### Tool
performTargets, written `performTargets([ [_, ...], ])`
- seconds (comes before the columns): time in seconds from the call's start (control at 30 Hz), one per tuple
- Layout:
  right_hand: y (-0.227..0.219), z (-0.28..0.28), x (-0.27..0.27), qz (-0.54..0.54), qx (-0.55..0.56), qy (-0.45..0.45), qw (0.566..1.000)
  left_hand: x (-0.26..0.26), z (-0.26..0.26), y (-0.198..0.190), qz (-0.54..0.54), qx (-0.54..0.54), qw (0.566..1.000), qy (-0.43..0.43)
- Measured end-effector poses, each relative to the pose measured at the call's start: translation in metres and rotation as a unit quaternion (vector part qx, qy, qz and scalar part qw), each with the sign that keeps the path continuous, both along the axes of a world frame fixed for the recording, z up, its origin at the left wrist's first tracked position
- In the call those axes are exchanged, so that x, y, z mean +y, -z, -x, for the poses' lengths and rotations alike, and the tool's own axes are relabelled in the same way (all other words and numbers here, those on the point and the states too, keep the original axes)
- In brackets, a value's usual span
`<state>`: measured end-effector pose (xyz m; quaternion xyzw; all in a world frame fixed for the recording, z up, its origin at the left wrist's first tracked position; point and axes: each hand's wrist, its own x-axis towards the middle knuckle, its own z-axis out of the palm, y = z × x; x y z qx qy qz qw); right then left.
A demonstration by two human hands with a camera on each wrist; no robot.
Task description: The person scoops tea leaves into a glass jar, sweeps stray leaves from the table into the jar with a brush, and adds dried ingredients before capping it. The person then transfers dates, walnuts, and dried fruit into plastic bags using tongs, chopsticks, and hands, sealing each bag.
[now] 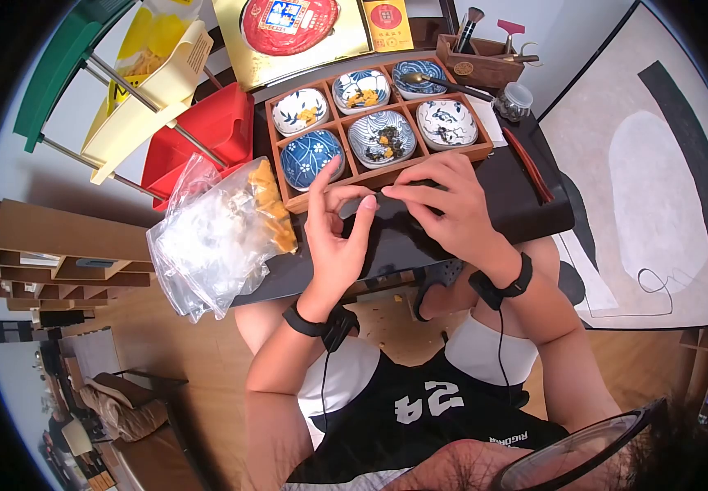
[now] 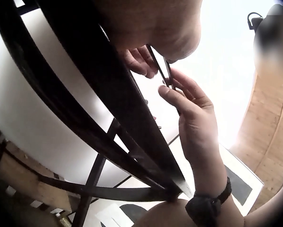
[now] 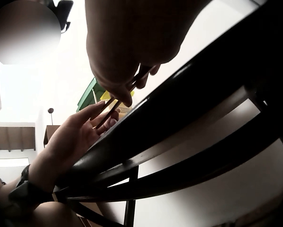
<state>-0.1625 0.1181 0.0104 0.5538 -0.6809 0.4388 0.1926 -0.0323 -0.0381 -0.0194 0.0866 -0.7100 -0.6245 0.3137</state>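
Both hands meet over the near edge of the dark table. My right hand (image 1: 446, 200) pinches slim dark tweezers (image 3: 109, 114), whose two prongs reach toward the other hand. The thumb and forefinger of my left hand (image 1: 336, 233) pinch the tweezers' far end, with a small dark grey piece showing by the thumb in the head view. Just beyond the hands stands a wooden compartment tray (image 1: 321, 195) of patterned bowls. A blue flowered bowl (image 1: 309, 159) is nearest the left hand; the middle front bowl (image 1: 370, 135) contains dark leaves and orange bits.
A clear plastic bag (image 1: 215, 233) with orange pieces (image 1: 268, 204) lies at left, beside a red bin (image 1: 207, 135). A spoon (image 1: 432, 79) crosses the back right bowl. A glass jar (image 1: 514, 100) and red strip (image 1: 526, 164) are at right, a wooden tool box (image 1: 485, 69) behind.
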Motion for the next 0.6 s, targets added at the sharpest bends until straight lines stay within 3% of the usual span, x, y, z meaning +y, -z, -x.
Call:
performTargets([
  [0.1, -0.001, -0.001, 0.000, -0.005, 0.006, -0.019, 1.000, 0.001, 0.002, -0.003, 0.053, 0.053, 0.997, -0.021],
  [0.4, 0.002, 0.006, 0.000, -0.042, -0.056, -0.008, 0.997, 0.005, -0.001, -0.006, 0.087, 0.049, 0.995, -0.019],
  [0.6, 0.005, 0.007, 0.002, -0.083, -0.084, -0.051, 0.992, 0.005, -0.002, -0.005, 0.113, 0.031, 0.993, -0.015],
])
